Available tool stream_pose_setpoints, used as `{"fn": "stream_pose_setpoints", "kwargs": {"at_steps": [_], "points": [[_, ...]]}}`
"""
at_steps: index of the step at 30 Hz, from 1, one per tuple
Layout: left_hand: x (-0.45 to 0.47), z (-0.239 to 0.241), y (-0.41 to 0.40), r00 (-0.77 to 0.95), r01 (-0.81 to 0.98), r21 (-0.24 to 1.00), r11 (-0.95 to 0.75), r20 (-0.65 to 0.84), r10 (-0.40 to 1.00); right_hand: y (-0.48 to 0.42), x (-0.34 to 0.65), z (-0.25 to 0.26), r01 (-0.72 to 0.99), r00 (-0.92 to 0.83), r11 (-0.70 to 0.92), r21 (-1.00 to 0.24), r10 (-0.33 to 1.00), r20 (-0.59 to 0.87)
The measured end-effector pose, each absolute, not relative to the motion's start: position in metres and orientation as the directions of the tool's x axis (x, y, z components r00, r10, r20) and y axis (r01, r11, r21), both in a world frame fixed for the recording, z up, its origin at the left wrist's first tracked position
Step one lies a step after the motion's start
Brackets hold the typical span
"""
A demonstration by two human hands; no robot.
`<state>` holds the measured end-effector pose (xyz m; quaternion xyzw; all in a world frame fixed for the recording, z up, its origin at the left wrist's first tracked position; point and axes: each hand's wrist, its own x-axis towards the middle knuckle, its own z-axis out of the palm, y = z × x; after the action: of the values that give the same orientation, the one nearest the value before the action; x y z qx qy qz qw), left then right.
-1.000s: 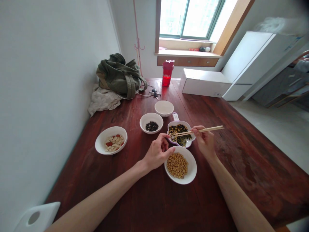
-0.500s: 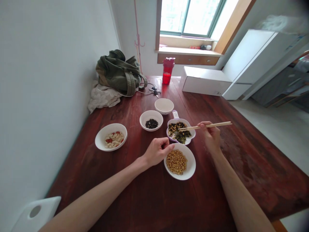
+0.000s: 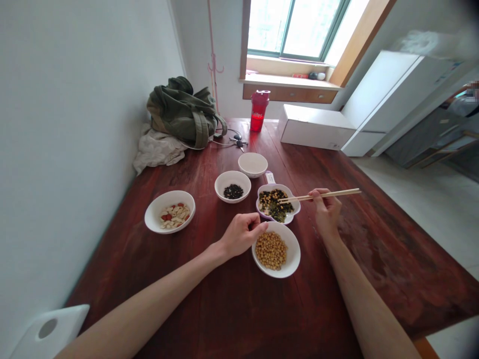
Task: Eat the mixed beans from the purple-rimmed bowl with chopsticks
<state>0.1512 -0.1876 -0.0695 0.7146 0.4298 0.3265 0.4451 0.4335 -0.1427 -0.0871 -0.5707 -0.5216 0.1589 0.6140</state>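
Observation:
My right hand (image 3: 326, 212) grips a pair of wooden chopsticks (image 3: 329, 195), their tips over the right edge of a flower-shaped bowl of mixed beans (image 3: 277, 205). My left hand (image 3: 241, 233) is curled, fingers resting against the left rim of a white bowl of yellow soybeans (image 3: 276, 250); nothing shows in its fingers. Further back stand a white bowl of black beans (image 3: 232, 186) and an empty white bowl (image 3: 253, 164). A white bowl of peanuts and red dates (image 3: 170, 218) sits to the left.
The dark red wooden table (image 3: 232, 309) meets a white wall on the left. At the far end lie a green bag (image 3: 181, 112) on cloth, keys with a cable (image 3: 235, 142), a red bottle (image 3: 259, 110) and a white box (image 3: 316, 127). A white stool (image 3: 45, 331) sits bottom left.
My right hand has drawn the chopsticks back to the right, so their tips moved from deep in the mixed bowl to its right edge. My left hand stays at the soybean bowl.

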Motion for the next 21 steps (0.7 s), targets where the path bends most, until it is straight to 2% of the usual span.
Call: {"fn": "stream_pose_setpoints", "kwargs": {"at_steps": [21], "points": [[0.152, -0.0676, -0.1885, 0.416, 0.321, 0.918, -0.232, 0.083, 0.905, -0.1422, 0.4251, -0.0881, 0.363, 0.376, 0.248, -0.898, 0.844, 0.384]]}}
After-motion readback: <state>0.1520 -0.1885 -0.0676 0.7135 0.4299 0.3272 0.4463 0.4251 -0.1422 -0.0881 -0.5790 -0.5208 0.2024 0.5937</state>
